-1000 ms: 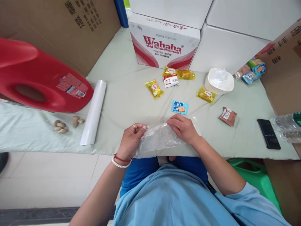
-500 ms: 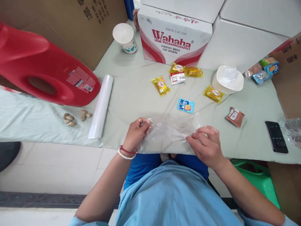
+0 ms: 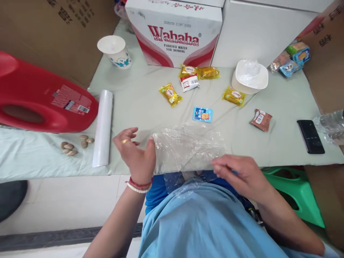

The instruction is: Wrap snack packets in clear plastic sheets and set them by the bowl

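Observation:
A thin sheet of clear plastic film [image 3: 188, 147] lies crumpled along the table's front edge, and part of it hangs over the edge onto my lap. My left hand [image 3: 135, 154] is at its left side, fingers apart and thumb raised against the film's edge, gripping nothing. On the right, my right hand [image 3: 239, 173] has thumb and fingertips pinched together on the film's edge. Just beyond the film lies a small blue snack packet [image 3: 202, 114]. Left of my left hand is a whitish plastic roll [image 3: 103, 127].
Yellow-wrapped snacks [image 3: 170, 94], a brown packet [image 3: 261, 120] and a white bowl [image 3: 249, 80] holding clear plastic are farther back. A red jug [image 3: 51, 96], brown nuts or stones [image 3: 68, 147] and a paper cup [image 3: 115, 52] stand left. A phone [image 3: 311, 136] lies right. Cartons [image 3: 174, 36] line the back.
My left hand has let go of the film, moved left and spread its fingers. The film is spread wider and now drapes over the table edge. The view has shifted.

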